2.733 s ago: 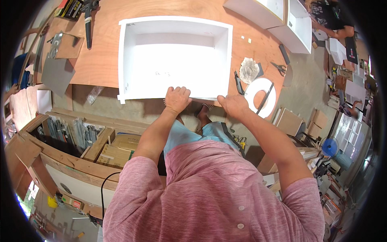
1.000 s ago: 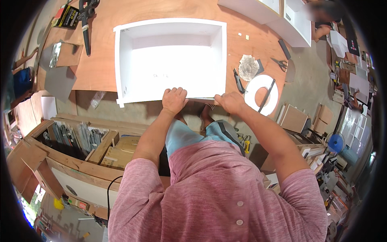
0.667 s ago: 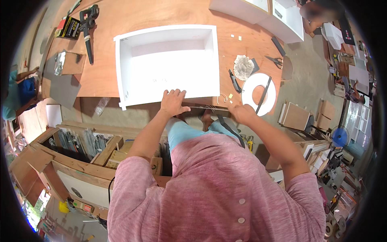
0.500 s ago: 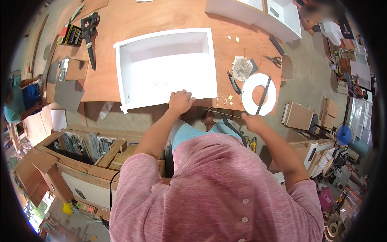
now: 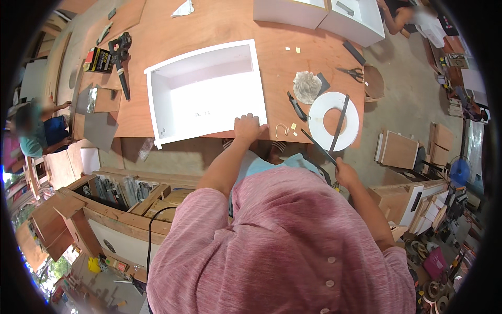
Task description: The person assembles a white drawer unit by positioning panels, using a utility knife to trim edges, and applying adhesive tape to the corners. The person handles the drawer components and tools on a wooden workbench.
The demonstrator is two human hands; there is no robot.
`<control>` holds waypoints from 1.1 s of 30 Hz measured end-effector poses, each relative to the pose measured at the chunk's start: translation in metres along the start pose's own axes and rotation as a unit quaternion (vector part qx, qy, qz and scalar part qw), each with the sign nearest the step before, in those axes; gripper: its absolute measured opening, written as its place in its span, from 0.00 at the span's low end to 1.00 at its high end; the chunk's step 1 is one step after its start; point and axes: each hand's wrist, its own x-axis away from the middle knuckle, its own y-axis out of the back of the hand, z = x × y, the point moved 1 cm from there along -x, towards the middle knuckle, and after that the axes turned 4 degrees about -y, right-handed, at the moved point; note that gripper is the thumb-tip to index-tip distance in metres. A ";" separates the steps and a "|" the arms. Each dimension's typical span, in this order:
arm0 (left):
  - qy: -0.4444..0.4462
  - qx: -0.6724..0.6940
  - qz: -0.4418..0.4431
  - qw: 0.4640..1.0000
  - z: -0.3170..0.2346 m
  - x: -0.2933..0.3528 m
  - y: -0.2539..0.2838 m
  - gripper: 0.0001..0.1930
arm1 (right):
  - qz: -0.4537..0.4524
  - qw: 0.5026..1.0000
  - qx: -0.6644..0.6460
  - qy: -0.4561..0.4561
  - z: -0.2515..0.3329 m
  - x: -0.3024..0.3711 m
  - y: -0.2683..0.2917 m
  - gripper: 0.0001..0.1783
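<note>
Resting the white box (image 5: 201, 99) along the near edge of the desk (image 5: 214, 29); curling the left grip (image 5: 248, 127) over its near rim by the right corner, being unable to tell whether clamping; farther right, slanting a slim dark bar (image 5: 320, 147) past the white ring (image 5: 317, 125), holding the bar's near end in the closed right grip (image 5: 346, 172).

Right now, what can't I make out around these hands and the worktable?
All in the head view:
White box: part of its near rim is covered by the left hand.
Dark flat tool: its grip end is hidden inside the right hand.
White roll: partly hidden under a dark strip.
White cabinet: cut off by the upper edge.
Marks inside the box: too small to read.
</note>
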 end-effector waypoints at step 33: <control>-0.508 -0.300 -0.015 0.807 -0.210 0.381 0.511 0.16 | -0.062 0.984 -0.107 0.130 0.041 -0.115 0.014 0.13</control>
